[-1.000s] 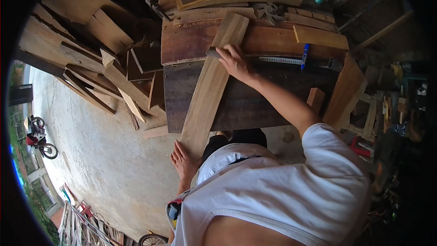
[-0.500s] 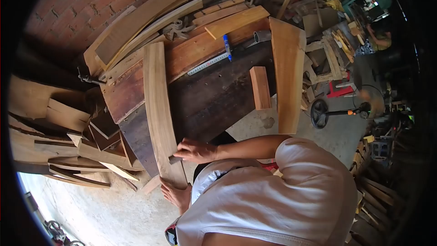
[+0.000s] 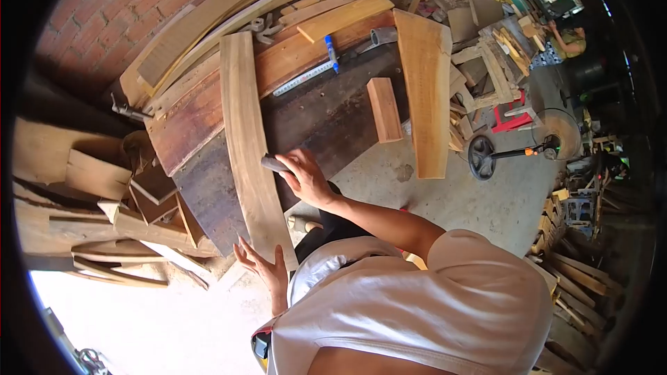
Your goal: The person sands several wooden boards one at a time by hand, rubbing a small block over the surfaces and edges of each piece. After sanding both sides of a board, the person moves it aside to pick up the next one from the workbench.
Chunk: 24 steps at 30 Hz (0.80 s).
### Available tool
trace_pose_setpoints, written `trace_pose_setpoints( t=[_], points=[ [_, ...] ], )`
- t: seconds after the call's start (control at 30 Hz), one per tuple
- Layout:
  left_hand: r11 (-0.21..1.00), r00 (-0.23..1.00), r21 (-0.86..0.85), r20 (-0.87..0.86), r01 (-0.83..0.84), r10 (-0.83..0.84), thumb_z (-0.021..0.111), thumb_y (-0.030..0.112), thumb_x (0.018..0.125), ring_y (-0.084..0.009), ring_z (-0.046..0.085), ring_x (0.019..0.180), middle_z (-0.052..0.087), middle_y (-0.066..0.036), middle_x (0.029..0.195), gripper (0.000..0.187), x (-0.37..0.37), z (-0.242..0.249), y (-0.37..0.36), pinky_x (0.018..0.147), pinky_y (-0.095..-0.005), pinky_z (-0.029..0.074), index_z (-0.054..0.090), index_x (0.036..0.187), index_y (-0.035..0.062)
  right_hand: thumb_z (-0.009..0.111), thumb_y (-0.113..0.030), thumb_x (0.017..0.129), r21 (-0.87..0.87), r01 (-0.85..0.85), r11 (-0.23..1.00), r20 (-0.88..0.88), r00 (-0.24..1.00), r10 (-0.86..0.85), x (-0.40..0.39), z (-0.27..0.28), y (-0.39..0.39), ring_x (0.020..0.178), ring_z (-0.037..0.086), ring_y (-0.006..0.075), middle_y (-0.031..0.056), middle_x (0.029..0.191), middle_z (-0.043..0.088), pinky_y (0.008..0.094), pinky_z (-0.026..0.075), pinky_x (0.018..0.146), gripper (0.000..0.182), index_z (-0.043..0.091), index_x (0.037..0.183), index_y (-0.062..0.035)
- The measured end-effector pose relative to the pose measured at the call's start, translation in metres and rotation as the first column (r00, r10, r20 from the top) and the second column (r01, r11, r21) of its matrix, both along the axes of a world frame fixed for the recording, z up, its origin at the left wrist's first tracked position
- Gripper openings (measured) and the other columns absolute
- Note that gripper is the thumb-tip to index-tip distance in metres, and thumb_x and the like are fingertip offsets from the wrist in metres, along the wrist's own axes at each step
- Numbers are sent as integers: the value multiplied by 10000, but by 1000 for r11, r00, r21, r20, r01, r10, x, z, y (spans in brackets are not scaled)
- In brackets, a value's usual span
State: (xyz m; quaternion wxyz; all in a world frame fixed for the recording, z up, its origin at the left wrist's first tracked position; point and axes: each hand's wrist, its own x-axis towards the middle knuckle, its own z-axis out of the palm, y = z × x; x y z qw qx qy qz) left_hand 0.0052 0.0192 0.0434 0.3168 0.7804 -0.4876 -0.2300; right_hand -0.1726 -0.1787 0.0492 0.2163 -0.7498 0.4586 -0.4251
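Note:
A long, slightly curved wooden board point(image 3: 243, 118) lies across the dark workbench point(image 3: 319, 135), its near end jutting past the bench edge toward my body. My right hand point(image 3: 306, 177) is closed around a small dark grey block point(image 3: 273, 163), which is at the right edge of the board. Near the board's close end, my left hand point(image 3: 264, 264) is open, fingers spread, and overlaps the wood in this view. Farther up the bench are a steel ruler point(image 3: 303, 79) and a blue marker pen point(image 3: 331, 54).
A short wooden block point(image 3: 384, 110) and a wide plank point(image 3: 425, 97) rest at the bench's right side. Curved boards point(image 3: 208, 28) are stacked by the brick wall. Wood offcuts point(image 3: 104, 173) pile up at left. Another person point(image 3: 570, 42) is at the far right.
My right hand has moved up and away along the board with the dark block, now tilted. My left hand has come off the board's near end, its fingers spreading. The camera view has shifted slightly.

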Motion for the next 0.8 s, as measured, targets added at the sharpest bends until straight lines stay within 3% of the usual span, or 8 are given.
trace_pose_setpoints(
  t=[0.07, 0.13, 0.2, 0.23, 0.3, 0.47, 0.67, 0.8],
  points=[
    [998, 988, -60, 146, -37, 45, 819, 233, 836, -472, 273, 1425, 211, -284, 1549, 1046, 2, -7, 22, 1170, -579, 270, 156, 1634, 97, 715, -4, 864, -11, -66, 998, 11, 998, 66, 2, -6, 18, 1020, 563, 333, 136, 1123, 585, 437, 474, 897, 514, 573, 1354, -67],
    [901, 893, 113, -130, -419, 431, 814, 260, 856, -431, 295, 1421, 222, -276, 1545, 1000, 8, -29, 51, 1138, -564, 312, 192, 1620, 91, 729, -15, 857, 78, -133, 988, 8, 991, 133, 4, -2, 24, 1008, 570, 313, 136, 1107, 601, 425, 481, 894, 464, 624, 1306, -56],
    [655, 418, 492, -512, -574, 751, 838, 260, 846, -315, 460, 1305, 362, -186, 1493, 954, 12, -30, 54, 1053, -520, 386, 258, 1586, 94, 720, -18, 862, 21, -245, 969, -72, 967, 245, 8, 3, 12, 998, 571, 312, 130, 1097, 598, 417, 482, 891, 448, 631, 1300, -56],
    [704, 104, 576, -738, -415, 666, 814, 230, 874, -286, 542, 1205, 516, -133, 1367, 837, 18, -19, 59, 992, -484, 450, 326, 1542, 105, 717, -24, 864, 18, -269, 963, -113, 957, 269, 13, 3, 2, 999, 571, 313, 128, 1089, 594, 418, 483, 885, 436, 634, 1291, -53],
    [788, -276, 609, -776, -92, 567, 722, 194, 967, -285, 596, 1184, 611, -136, 1286, 467, 28, -51, 62, 970, -459, 524, 521, 1348, 15, 709, -46, 871, 11, -297, 955, -169, 941, 295, 25, -5, -23, 1000, 561, 326, 133, 1079, 576, 440, 476, 892, 399, 629, 1262, -48],
    [842, -123, 500, -866, -203, 485, 667, 172, 1009, -259, 644, 1126, 632, -144, 1259, 315, 13, -39, 55, 935, -417, 568, 599, 1243, -27, 700, -67, 866, 40, -351, 936, -198, 915, 352, 51, -14, 20, 1022, 560, 340, 132, 1114, 554, 442, 488, 908, 392, 609, 1247, -48],
    [860, -92, 481, -877, -171, 472, 638, 193, 1026, -288, 664, 1092, 628, -178, 1238, 385, 18, -49, 63, 940, -419, 574, 544, 1285, -77, 672, -157, 898, 15, -811, 585, -299, 554, 777, 38, -28, 66, 1015, 595, 276, 101, 1056, 569, 392, 538, 906, 365, 639, 1243, -41],
    [893, -111, 429, -902, -134, 417, 653, 161, 1014, -287, 644, 1154, 624, -186, 1254, 375, 21, -40, 58, 1014, -438, 553, 555, 1260, -104, 720, -98, 880, -88, -414, 906, -326, 871, 367, 59, -10, -53, 1026, 554, 320, 121, 1085, 557, 430, 483, 887, 423, 611, 1285, -42]
  ],
)
